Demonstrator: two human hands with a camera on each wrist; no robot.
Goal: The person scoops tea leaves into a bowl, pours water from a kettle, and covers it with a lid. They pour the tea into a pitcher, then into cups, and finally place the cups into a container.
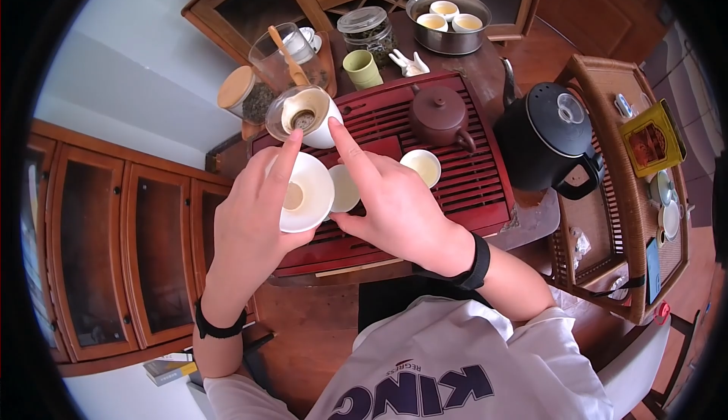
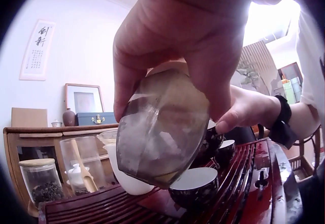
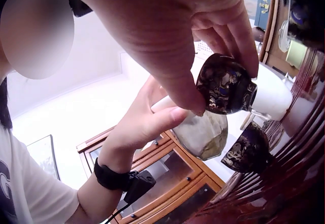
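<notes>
My left hand [image 1: 254, 211] grips a wide white-lined bowl [image 1: 309, 185] by its rim, tilted over the tea tray; its greyish faceted outside [image 2: 162, 127] faces the left wrist view. Close beside it, my right hand [image 1: 409, 211] pinches a small cup [image 1: 345, 189], whose dark patterned outside [image 3: 223, 84] shows in the right wrist view. Both index fingers extend toward a white pitcher [image 1: 322, 133] with a strainer [image 1: 303, 119] on top. A cup of pale liquid [image 1: 422, 168] stands on the tray right of my right hand. Another dark cup [image 2: 194, 187] stands beneath the bowl.
On the slatted red tray [image 1: 485, 192] sits a clay teapot [image 1: 440, 113]. Behind are a green cup [image 1: 362, 70], glass jars [image 1: 367, 32] and a metal basin [image 1: 455, 39] holding cups. A black kettle [image 1: 546, 136] stands at the right, beside a wicker shelf [image 1: 595, 79].
</notes>
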